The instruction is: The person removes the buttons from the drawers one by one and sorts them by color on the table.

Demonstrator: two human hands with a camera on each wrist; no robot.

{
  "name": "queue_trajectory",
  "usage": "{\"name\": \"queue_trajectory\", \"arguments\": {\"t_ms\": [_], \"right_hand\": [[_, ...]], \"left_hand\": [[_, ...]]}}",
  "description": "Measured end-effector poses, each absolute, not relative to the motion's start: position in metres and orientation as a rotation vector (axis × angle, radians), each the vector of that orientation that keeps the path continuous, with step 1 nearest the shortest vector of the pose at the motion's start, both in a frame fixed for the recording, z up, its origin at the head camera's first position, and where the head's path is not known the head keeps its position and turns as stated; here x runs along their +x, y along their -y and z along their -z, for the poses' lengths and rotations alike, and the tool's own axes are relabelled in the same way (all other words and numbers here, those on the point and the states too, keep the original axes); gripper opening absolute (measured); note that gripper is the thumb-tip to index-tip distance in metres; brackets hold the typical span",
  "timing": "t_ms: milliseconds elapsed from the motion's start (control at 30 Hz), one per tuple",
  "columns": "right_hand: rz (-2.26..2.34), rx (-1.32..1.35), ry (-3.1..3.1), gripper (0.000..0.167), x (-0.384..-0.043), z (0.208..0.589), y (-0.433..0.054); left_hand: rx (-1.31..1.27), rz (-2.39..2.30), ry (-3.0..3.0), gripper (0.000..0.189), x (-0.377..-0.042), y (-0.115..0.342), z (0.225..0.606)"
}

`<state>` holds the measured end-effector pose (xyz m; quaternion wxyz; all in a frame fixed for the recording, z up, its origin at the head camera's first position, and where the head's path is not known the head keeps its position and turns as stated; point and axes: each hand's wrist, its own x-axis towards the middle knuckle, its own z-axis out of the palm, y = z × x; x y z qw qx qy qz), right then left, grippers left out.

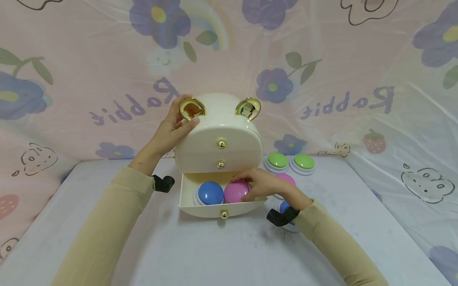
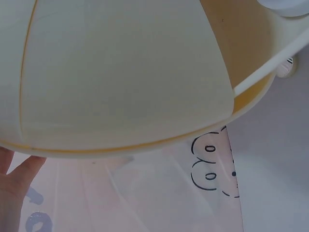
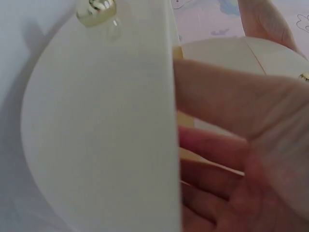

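A cream drawer box [image 1: 200, 155] with two gold ears stands on the table, its bottom drawer [image 1: 204, 210] pulled out. My left hand [image 1: 171, 129] grips the box's upper left by the gold ear [image 1: 193, 108], thumb in front and fingers behind. In the drawer sit a blue push button [image 1: 210, 192] with a white base and, touching it on the right, a pink push button [image 1: 236, 192]. My right hand [image 1: 262, 183] holds the pink one from above, fingers curved around its dome. In the right wrist view the drawer front [image 3: 106, 121] hides the fingertips.
Right of the box, two green push buttons [image 1: 277, 159] stand at the back of the table [image 1: 229, 254]. Nearer are another pink button [image 1: 285, 178] and another blue button [image 1: 284, 206], both partly behind my right arm. A patterned cloth [image 1: 222, 67] hangs close behind.
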<state>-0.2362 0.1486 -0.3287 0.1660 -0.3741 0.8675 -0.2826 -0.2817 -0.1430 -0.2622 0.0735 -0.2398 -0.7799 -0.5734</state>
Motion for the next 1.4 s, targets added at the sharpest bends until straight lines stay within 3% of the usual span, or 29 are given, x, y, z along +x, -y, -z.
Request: {"name": "queue_trajectory", "arguments": {"t_ms": [467, 833, 1400], "right_hand": [[0.591, -1.247, -2.46, 0.058, -0.244, 0.329, -0.151], [0.682, -1.341, -2.5, 0.057, -0.246, 0.334, -0.155], [0.876, -1.014, -2.628, 0.061, -0.231, 0.321, -0.166]], "left_hand": [[-0.709, 1.711, 2.349, 0.063, -0.28, 0.143, 0.262], [-0.708, 1.712, 2.349, 0.063, -0.28, 0.143, 0.262], [-0.736, 1.686, 2.337, 0.063, -0.282, 0.143, 0.263]]}}
